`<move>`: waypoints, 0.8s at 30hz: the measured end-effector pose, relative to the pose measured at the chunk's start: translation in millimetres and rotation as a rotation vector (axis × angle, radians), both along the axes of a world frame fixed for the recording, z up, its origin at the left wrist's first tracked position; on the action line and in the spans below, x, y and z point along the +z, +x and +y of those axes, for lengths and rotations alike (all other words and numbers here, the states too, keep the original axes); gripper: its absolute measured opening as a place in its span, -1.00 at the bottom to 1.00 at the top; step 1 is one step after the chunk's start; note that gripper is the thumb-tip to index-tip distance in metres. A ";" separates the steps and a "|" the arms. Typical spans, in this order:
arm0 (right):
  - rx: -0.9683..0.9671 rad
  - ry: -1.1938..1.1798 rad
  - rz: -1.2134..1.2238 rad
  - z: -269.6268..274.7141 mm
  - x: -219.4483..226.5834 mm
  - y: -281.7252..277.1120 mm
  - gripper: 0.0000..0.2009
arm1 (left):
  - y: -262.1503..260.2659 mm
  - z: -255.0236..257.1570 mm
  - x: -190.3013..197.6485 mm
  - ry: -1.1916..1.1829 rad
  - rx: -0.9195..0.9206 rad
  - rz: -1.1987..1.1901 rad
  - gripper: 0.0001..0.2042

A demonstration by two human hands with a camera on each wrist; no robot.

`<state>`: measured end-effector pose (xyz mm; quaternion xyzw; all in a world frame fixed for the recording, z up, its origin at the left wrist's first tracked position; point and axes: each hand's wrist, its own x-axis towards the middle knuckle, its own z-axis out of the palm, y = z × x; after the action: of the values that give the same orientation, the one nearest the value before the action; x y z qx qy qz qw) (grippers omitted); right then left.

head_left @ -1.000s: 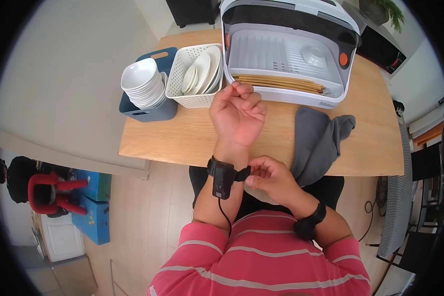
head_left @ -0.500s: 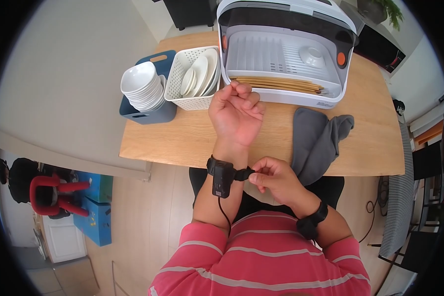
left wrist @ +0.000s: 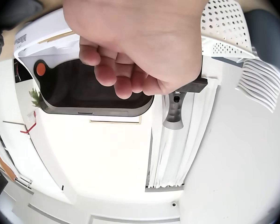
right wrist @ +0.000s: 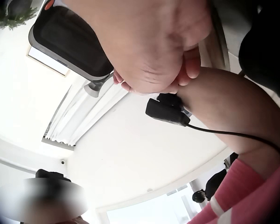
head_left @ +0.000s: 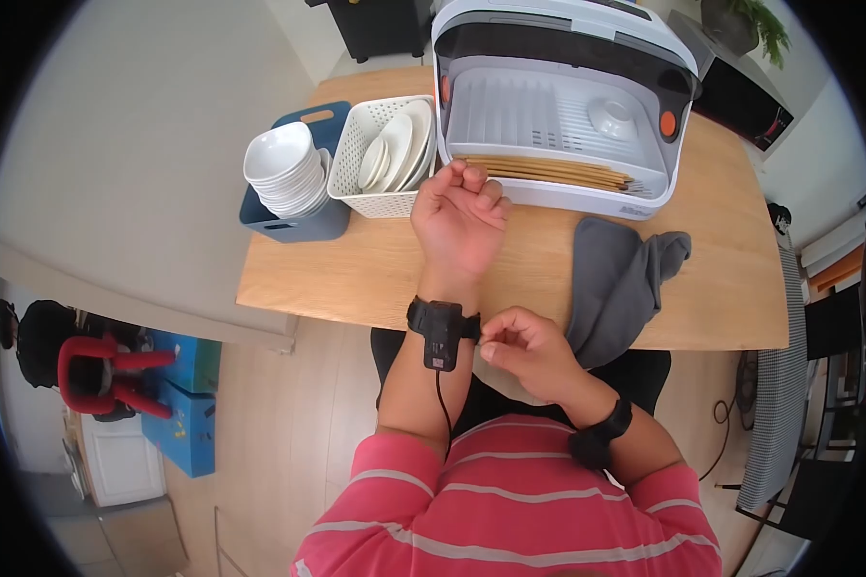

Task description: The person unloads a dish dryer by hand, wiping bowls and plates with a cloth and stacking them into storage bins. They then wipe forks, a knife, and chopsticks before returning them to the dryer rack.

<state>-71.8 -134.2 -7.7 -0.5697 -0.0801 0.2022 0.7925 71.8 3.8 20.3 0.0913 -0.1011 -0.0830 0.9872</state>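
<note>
Palm up over the table, the left hand (head_left: 460, 226) has loosely curled fingers and holds nothing; its palm and fingertips also show in the left wrist view. A black camera (head_left: 442, 337) sits on the left wrist, held by a black strap (head_left: 471, 328), with a cable running down the forearm. Beside that wrist, the right hand (head_left: 534, 354) pinches at the strap's edge with thumb and fingers; the exact contact is partly hidden. In the right wrist view, the right hand (right wrist: 149, 46) covers much of the strap, with the camera (right wrist: 165, 112) below it.
Behind the hands stand a blue basket (head_left: 305, 228) with stacked white bowls (head_left: 284, 163), a white basket (head_left: 383, 205) with plates, and a white dish box (head_left: 587, 200) holding chopsticks and a bowl. A grey cloth (head_left: 611, 288) hangs over the table's front edge.
The left wrist's camera has shifted slightly right and up, and less of the strap shows between it and the right fingers. The left hand remains palm up.
</note>
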 end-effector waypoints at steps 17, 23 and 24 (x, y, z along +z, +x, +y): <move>-0.203 -0.530 -0.888 -8.4 15.0 17.1 -0.75 | -0.9 -17.4 6.5 -0.085 -0.126 0.120 -0.90; -0.159 -0.486 -0.730 -6.1 14.0 18.0 -0.79 | 1.2 -20.5 6.0 -0.087 -0.137 0.119 -0.89; -0.131 -0.500 -0.652 -6.5 13.1 19.7 -0.78 | 1.7 -20.7 5.6 -0.087 -0.136 0.118 -0.89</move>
<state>-52.1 -140.6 5.4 -0.7827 -0.2389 -0.0264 0.5741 73.5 -16.9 25.9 0.0360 -0.0523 -0.1507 0.9865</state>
